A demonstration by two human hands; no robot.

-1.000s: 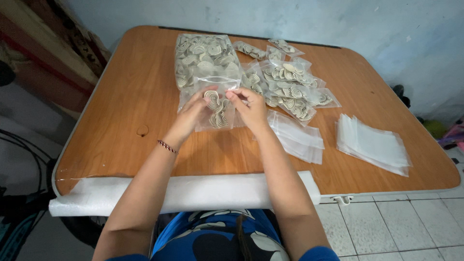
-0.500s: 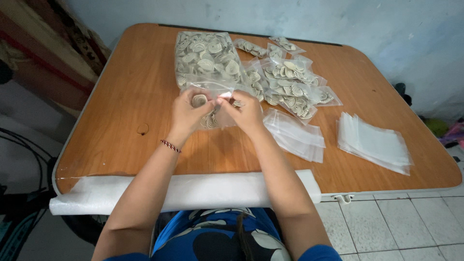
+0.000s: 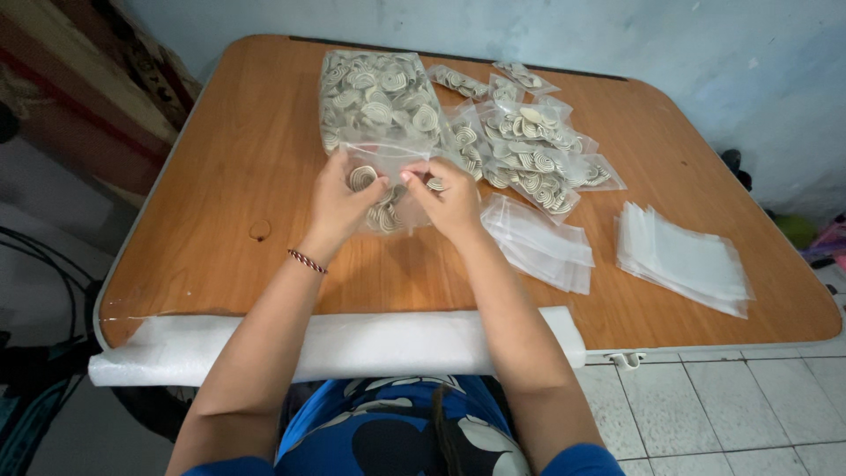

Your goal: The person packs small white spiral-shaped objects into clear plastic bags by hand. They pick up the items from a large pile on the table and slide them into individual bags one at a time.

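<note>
Over our wooden bench (image 3: 220, 203), our left hand (image 3: 339, 201) and right hand (image 3: 451, 198) have lifted the small bag of spiral pieces (image 3: 381, 189) toward twelve o'clock, fingers now pinching its top edge closed.

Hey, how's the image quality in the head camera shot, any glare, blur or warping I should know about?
Head view: soft, even light with faint shadows under the left hand and right hand; mild sheen on the small clear bag they hold and on the stack of empty bags; the wooden table edges bow outward, wide-angle distortion; centre sharp, corners slightly soft.
</note>
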